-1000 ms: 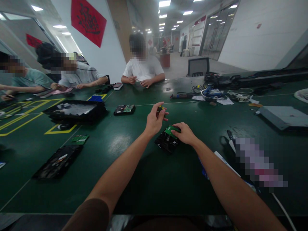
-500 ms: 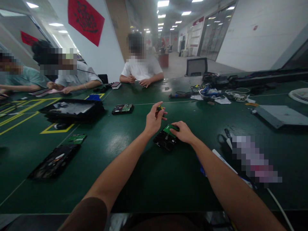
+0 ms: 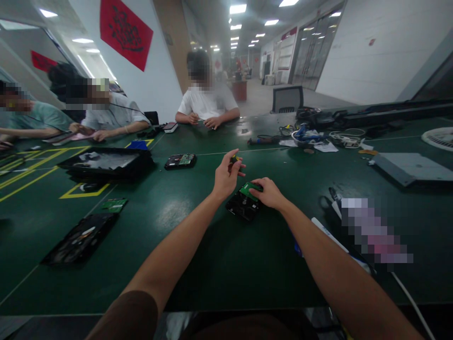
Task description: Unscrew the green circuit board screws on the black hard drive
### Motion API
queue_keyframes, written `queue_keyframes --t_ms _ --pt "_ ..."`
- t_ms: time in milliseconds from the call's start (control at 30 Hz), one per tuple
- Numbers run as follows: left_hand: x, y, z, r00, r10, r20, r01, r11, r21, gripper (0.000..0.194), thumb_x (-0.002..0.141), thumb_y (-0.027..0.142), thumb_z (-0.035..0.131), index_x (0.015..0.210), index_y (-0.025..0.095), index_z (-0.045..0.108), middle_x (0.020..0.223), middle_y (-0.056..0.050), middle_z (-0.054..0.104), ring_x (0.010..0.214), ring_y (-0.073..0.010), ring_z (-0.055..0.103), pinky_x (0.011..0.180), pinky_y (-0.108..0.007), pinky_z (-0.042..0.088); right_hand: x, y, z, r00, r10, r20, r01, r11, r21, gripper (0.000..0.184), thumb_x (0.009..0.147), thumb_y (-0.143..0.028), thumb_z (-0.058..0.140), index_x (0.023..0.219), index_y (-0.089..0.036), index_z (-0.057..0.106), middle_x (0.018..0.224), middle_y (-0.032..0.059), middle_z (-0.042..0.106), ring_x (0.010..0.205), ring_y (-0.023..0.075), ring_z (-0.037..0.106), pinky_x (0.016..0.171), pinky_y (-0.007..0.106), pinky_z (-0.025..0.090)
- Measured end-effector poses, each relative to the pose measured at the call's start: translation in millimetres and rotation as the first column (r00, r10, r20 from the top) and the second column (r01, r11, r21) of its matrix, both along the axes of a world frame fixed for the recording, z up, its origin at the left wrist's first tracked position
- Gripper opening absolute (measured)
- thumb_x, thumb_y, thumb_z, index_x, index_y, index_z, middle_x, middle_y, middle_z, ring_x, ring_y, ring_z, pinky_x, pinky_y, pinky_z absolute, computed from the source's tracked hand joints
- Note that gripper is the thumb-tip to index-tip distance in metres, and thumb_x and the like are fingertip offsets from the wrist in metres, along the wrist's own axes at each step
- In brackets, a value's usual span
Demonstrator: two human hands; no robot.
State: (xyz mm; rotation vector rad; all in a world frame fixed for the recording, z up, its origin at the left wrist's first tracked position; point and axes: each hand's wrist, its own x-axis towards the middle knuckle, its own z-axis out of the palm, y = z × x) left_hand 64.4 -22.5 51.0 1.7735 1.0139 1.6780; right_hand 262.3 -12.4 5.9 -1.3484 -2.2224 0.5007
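Observation:
A black hard drive (image 3: 242, 208) with a green circuit board (image 3: 248, 190) at its far end lies on the green table in front of me. My right hand (image 3: 268, 192) grips the far right side of the drive, its thumb on the board and its fingers over the edge. Just above and to the left of the drive, my left hand (image 3: 227, 174) is raised, with fingers closed around a yellow-and-black screwdriver (image 3: 235, 160). Most of that tool is hidden by my hand, and its tip cannot be made out.
On the left lie an opened black drive casing (image 3: 79, 238), a loose green board (image 3: 115, 204) and a black tray (image 3: 106, 163). Another hard drive (image 3: 180, 161) sits farther back. To the right are a grey metal box (image 3: 414, 167) and bundled cables (image 3: 307, 134). Several people sit around the table.
The view has shifted slightly. Both hands keep nearly the same pose at the hard drive, and the screwdriver stays in my left hand.

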Motion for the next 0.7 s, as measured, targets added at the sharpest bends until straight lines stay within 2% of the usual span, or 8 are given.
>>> queue_keyframes --t_ms 233,500,700 --pt "-0.1 -0.5 0.8 1.0 -0.005 0.011 0.005 1.0 0.016 0.041 0.107 0.033 0.055 0.147 0.031 0.049 0.121 -0.007 0.066 0.095 -0.0156 0.074 0.069 -0.026 0.067 -1.0 1.1 0.5 1.0 0.015 -0.001 -0.015 1.0 -0.008 0.035 0.093 -0.036 0.07 0.125 -0.021 0.076 0.12 0.0101 0.075 0.114 0.0261 0.065 0.101 0.039 0.049" --pt "-1.1 3.6 -0.5 1.0 -0.013 0.014 0.013 0.999 0.034 0.041 0.107 0.034 0.055 0.147 0.031 0.049 0.12 -0.007 0.065 0.094 -0.016 0.074 0.067 -0.027 0.068 -2.2 0.7 1.3 0.998 -0.054 0.013 0.055 0.998 -0.034 0.036 0.091 -0.037 0.073 0.123 -0.024 0.077 0.12 0.0103 0.075 0.112 0.0266 0.067 0.101 0.04 0.05" --pt "0.2 4.1 -3.0 1.0 0.0 -0.002 0.0 1.0 0.026 0.041 0.107 0.036 0.053 0.147 0.031 0.047 0.121 -0.007 0.065 0.095 -0.0156 0.073 0.068 -0.026 0.068 -2.1 0.2 2.2 0.999 -0.043 0.011 0.044 0.998 -0.044 0.035 0.091 -0.037 0.073 0.124 -0.024 0.077 0.122 0.0098 0.074 0.114 0.0271 0.066 0.103 0.04 0.049"
